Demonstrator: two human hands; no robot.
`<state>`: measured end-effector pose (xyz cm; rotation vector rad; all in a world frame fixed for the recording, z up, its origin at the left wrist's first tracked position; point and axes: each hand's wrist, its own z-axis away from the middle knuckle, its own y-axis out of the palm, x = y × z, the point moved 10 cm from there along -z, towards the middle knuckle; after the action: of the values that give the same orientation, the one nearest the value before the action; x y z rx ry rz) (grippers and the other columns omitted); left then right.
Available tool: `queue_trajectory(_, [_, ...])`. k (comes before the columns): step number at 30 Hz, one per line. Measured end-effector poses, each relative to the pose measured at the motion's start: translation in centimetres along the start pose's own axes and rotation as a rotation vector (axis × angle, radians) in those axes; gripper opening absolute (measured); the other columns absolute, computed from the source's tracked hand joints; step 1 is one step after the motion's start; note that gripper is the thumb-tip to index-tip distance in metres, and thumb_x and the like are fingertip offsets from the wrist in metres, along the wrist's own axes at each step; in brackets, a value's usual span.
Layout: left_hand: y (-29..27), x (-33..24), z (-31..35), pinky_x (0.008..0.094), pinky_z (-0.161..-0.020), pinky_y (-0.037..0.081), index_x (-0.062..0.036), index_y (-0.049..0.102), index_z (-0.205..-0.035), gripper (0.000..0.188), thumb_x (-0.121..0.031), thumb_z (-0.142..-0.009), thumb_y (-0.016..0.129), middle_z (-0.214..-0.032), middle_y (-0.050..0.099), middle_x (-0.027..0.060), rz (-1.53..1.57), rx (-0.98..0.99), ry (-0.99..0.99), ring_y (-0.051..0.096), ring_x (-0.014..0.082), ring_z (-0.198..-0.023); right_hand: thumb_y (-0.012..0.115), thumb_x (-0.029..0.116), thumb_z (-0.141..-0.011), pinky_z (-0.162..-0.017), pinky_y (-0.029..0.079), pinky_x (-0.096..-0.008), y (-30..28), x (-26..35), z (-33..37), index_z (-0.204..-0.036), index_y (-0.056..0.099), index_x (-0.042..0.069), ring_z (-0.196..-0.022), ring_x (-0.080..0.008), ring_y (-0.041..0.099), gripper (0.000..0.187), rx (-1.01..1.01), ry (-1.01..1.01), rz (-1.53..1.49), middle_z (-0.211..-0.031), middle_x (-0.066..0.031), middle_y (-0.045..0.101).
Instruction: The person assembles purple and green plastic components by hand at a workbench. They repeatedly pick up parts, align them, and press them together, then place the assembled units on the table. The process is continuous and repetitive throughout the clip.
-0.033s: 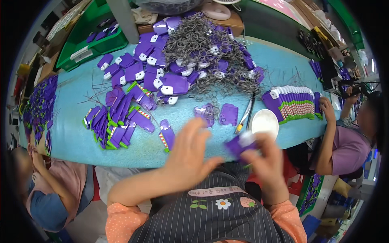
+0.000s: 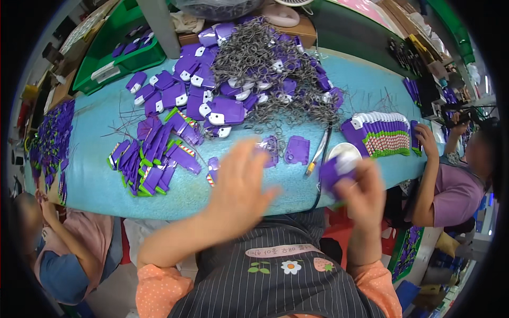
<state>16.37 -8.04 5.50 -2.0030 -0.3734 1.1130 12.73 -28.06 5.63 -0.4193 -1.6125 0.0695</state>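
Note:
My right hand (image 2: 366, 193) grips a flat purple plastic case (image 2: 331, 172) with a white end; both are blurred by motion. The case covers part of a white round bowl (image 2: 347, 150). Over the near middle of the table, my left hand (image 2: 236, 183) has its fingers stretched and thumb apart, with nothing in it. Beyond it lie two bare purple shells, the right one (image 2: 297, 150) in full view and the left one (image 2: 272, 150) partly hidden. A purple piece with a striped edge (image 2: 212, 172) is half covered by my left hand.
Metal rings (image 2: 254, 58) are heaped on purple-and-white cases (image 2: 175, 95). Striped purple-green pieces (image 2: 143, 159) lie left; finished-looking cases (image 2: 379, 135) stand in a row right. A yellow-tipped tool (image 2: 313, 164) and a black cable lie near the bowl. Co-workers sit on both sides.
My right hand has carried the purple case to the right, in front of the bowl. My left hand has shifted a little left and away from me, covering more of the striped piece.

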Motion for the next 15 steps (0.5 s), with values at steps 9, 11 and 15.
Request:
queue_trajectory(9, [-1.2,8.4,-5.4,0.0427,-0.089,0.04,0.0022,0.052,-0.114,0.042,-0.01,-0.076,0.065,-0.118,0.053,0.0206,-0.515,-0.114,-0.057,0.051,0.0346,-0.105,0.071,0.007,-0.068,-0.085,0.041,-0.0356,-6.8,-3.7,-8.3,-0.08,0.049,0.0,-0.097,-0.0293,0.054,0.026,0.024,-0.388,0.627,-0.107,-0.0154,0.058])
queue_trajectory(11, [-2.0,7.9,-5.0,0.0418,-0.087,0.041,0.0012,0.054,-0.112,0.039,-0.007,-0.076,0.064,-0.117,0.053,0.0204,-0.52,-0.165,0.006,0.052,0.0344,-0.103,0.071,0.005,-0.066,-0.09,0.04,-0.0367,-6.5,-4.4,-8.9,-0.081,0.046,0.001,-0.107,-0.0336,0.052,0.029,0.065,-0.386,0.582,-0.118,-0.0205,0.054])
queue_trajectory(15, [-4.6,5.2,-3.6,0.0394,-0.082,0.044,-0.0002,0.058,-0.112,0.036,0.0,-0.076,0.062,-0.111,0.055,0.0185,-0.429,-0.265,0.073,0.054,0.0325,-0.098,0.071,0.005,-0.064,-0.089,0.041,-0.0348,-7.2,-4.8,-9.7,-0.081,0.045,0.001,-0.106,-0.0331,0.052,0.031,0.116,-0.331,0.622,-0.118,-0.0198,0.053])
